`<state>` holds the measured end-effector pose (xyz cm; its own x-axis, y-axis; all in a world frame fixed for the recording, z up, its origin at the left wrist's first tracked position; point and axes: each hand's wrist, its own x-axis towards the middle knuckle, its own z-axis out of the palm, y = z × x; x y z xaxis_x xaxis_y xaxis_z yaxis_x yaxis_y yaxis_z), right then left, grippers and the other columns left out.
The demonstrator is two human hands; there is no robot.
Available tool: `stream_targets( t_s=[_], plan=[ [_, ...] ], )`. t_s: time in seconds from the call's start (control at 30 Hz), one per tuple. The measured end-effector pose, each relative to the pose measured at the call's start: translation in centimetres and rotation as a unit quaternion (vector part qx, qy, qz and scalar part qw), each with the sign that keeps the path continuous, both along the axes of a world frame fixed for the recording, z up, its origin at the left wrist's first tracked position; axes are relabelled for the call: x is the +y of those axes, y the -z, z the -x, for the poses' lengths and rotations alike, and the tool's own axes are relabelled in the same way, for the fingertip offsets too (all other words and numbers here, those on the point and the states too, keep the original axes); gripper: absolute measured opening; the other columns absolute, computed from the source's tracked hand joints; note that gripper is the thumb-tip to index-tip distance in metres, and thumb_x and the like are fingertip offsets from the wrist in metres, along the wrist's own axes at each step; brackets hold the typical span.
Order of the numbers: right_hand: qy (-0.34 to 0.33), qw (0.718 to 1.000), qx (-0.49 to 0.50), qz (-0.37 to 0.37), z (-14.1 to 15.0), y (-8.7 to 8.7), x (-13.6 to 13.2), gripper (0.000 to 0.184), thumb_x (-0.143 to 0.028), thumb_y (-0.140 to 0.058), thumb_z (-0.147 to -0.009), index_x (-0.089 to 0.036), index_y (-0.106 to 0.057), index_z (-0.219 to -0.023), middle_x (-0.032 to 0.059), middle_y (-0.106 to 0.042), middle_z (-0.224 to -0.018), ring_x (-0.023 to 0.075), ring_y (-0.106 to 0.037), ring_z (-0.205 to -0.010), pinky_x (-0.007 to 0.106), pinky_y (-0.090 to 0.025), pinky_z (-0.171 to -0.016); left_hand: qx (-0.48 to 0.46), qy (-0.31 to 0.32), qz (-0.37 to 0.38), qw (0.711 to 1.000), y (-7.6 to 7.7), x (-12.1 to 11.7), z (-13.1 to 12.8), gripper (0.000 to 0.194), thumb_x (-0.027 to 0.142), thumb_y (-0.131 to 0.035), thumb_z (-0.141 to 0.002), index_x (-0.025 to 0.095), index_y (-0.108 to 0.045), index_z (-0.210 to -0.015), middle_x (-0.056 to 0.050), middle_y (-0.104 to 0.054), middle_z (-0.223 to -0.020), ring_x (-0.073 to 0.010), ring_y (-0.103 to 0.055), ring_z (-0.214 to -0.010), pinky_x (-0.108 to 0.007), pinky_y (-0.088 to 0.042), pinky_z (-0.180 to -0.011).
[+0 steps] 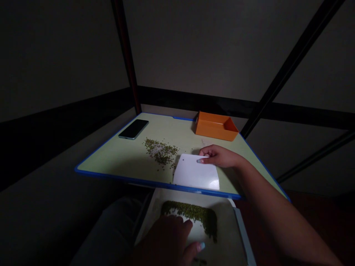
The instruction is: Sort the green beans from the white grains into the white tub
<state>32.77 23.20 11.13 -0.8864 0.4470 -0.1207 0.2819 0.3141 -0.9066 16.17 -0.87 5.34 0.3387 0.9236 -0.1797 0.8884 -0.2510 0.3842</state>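
I see right grip (222,156) pinching white card (196,172), grains (163,158) left of card; left grip (174,236) below card, dim, can't tell state.

Hands: two, one left hand (173,232) and one right hand (217,156)
Painted thumbnails (202,245): two, one on each hand
White card (195,174): one, with one of the two hands on it
Dark dot (183,160) on the white card: one; grain or hole, cannot tell
Green grains (188,209): too many and too small to count
Patches of green grains: three, being one scattered on the tabletop (105,157), one thick in the bin (227,218), one small at the bin's near end
Tabletops: one
Bins: one
Orange trays (213,132): one
Phones (133,129): one
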Motion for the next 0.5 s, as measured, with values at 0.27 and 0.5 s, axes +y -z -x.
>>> stream_targets(
  t_s=[0.27, 0.5],
  plan=[
    [0.028, 0.999, 0.026, 0.010, 0.1, 0.3, 0.5, 0.041, -0.052, -0.075, -0.073, -0.014, -0.060, -0.073, -0.0061, -0.051, -0.057, 0.0069, -0.043, -0.052, 0.022, -0.029, -0.051, -0.012, -0.019, -0.109, 0.994, 5.5, -0.3, 2.1, 0.037, 0.053, -0.053, -0.089, 0.026, -0.067, -0.109, -0.010, -0.073, -0.102, -0.0283, -0.069, -0.086, -0.039, -0.054, -0.079],
    [0.068, 0.997, 0.008, 0.025, 0.0, 0.2, 0.4, 0.049, -0.058, -0.078, -0.065, -0.013, -0.061, -0.072, -0.0042, -0.056, -0.059, 0.0080, -0.048, -0.053, 0.022, -0.033, -0.052, -0.034, -0.064, -0.046, 0.996, 2.6, 0.2, 2.4, 0.034, 0.045, -0.050, -0.089, 0.024, -0.069, -0.108, -0.011, -0.073, -0.104, -0.0297, -0.069, -0.093, -0.040, -0.052, -0.085]
  ],
)
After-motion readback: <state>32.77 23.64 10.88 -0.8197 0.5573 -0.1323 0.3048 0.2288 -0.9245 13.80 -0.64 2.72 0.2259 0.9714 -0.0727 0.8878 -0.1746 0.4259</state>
